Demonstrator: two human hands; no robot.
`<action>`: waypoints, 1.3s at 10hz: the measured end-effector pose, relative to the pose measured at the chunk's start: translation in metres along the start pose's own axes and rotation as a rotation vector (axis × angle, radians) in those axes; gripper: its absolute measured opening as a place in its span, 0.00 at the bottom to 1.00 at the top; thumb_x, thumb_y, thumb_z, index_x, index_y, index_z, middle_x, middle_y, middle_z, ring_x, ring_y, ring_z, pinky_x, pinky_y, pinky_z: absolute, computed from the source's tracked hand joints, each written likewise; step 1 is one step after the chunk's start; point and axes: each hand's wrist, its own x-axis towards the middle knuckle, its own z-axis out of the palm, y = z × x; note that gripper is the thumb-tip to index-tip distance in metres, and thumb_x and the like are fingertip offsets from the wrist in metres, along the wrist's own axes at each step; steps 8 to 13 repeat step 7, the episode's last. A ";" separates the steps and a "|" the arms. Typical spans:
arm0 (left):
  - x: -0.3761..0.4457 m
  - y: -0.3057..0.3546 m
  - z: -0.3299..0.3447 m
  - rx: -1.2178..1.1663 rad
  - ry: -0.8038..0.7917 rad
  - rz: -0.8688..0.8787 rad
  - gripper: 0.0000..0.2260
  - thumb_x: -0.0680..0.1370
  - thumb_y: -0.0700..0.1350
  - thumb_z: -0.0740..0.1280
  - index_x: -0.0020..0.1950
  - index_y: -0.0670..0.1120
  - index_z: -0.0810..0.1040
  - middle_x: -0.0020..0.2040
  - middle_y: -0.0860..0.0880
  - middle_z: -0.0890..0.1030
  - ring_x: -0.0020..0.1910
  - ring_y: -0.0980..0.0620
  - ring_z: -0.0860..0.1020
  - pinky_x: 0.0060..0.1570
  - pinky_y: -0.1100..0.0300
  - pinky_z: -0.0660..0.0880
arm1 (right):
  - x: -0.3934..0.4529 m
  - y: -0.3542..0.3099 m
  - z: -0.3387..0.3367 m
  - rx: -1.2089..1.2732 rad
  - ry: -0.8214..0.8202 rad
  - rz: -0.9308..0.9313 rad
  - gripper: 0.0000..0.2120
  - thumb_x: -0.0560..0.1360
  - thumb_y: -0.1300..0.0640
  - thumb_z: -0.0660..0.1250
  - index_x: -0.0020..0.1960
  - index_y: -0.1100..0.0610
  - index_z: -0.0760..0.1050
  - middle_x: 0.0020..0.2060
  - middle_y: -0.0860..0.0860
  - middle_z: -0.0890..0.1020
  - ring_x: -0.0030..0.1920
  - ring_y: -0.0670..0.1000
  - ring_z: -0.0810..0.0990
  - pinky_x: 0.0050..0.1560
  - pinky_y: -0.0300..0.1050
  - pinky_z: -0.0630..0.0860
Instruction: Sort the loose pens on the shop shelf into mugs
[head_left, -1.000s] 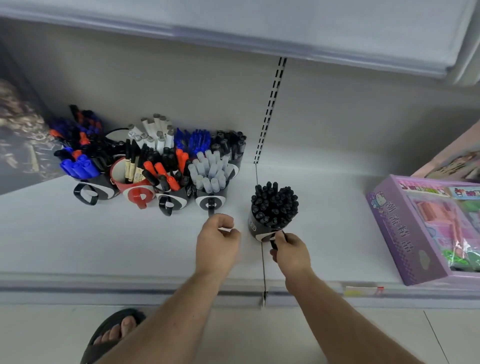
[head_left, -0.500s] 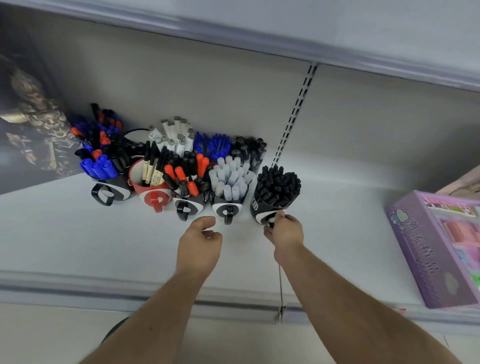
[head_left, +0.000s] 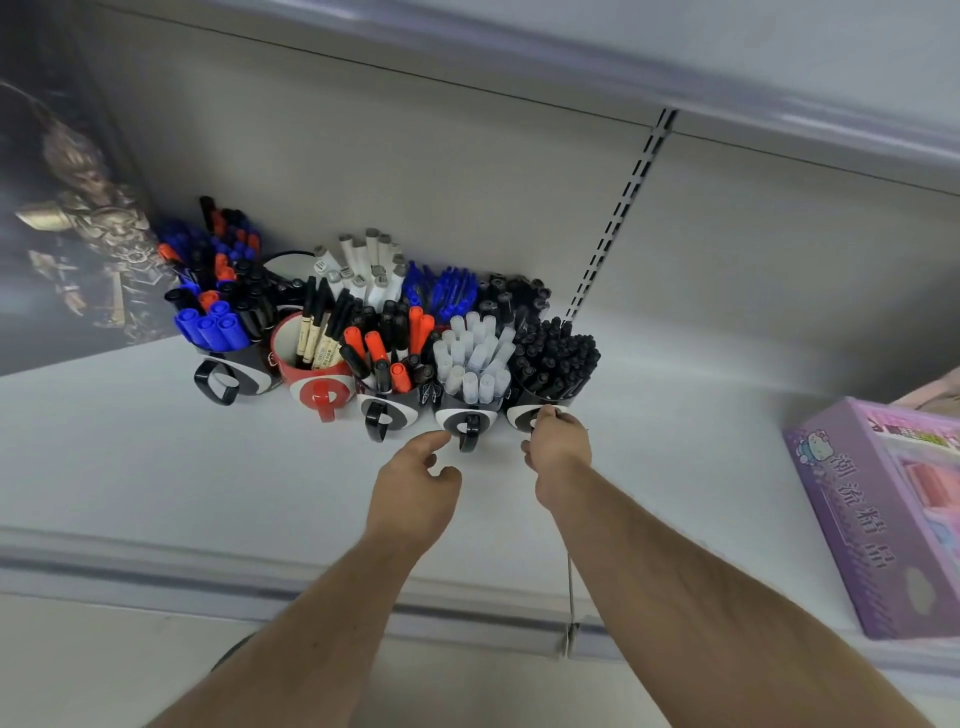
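Right hand (head_left: 558, 447) is up against the front of the black-pen mug (head_left: 540, 410), fingers curled at the spot where the handle would be. Looks like it's gripping the handle, but the hand covers it so I can't say for sure. That mug is stuffed with black pens (head_left: 558, 356) standing up and leaning slightly away from the hand.

Left hand (head_left: 415, 480) holds nothing: fingers loosely curled, index finger stretched out a bit, tip just short of the handle of the next mug (head_left: 465, 415), which sits directly left of the gripped one and touches it. This one is full of white-capped pens (head_left: 472, 358).

Going further left from the grip, same front row: a black-and-white mug (head_left: 387, 410) with mixed orange and black markers, then a red mug (head_left: 317, 382) with a few cream-barrelled pens, then another dark mug (head_left: 228, 376) with fat blue markers. Behind the row, against the shelf's back wall, are more bunches: white-grey, blue and black pens, too crowded to tell which container they're in.

All of it sits on the white shelf (head_left: 156, 467). Well off to the right of the gripping hand is a purple toy box (head_left: 878, 519) at the shelf's edge. Far left there's a dark poster (head_left: 62, 218) with a gold armoured figure.
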 end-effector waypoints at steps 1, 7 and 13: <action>-0.002 0.001 0.000 0.036 -0.019 -0.001 0.21 0.78 0.41 0.64 0.70 0.55 0.73 0.65 0.47 0.76 0.52 0.56 0.74 0.49 0.61 0.73 | 0.000 -0.002 -0.004 -0.133 -0.041 -0.014 0.14 0.82 0.46 0.55 0.55 0.50 0.76 0.54 0.51 0.81 0.55 0.58 0.81 0.59 0.56 0.77; -0.046 0.038 -0.035 0.489 -0.124 0.242 0.24 0.77 0.45 0.65 0.74 0.52 0.68 0.72 0.50 0.70 0.66 0.50 0.72 0.63 0.59 0.70 | -0.063 -0.033 -0.070 -0.624 -0.219 -0.138 0.24 0.77 0.46 0.64 0.66 0.60 0.69 0.47 0.52 0.75 0.48 0.54 0.76 0.42 0.44 0.69; -0.046 0.038 -0.035 0.489 -0.124 0.242 0.24 0.77 0.45 0.65 0.74 0.52 0.68 0.72 0.50 0.70 0.66 0.50 0.72 0.63 0.59 0.70 | -0.063 -0.033 -0.070 -0.624 -0.219 -0.138 0.24 0.77 0.46 0.64 0.66 0.60 0.69 0.47 0.52 0.75 0.48 0.54 0.76 0.42 0.44 0.69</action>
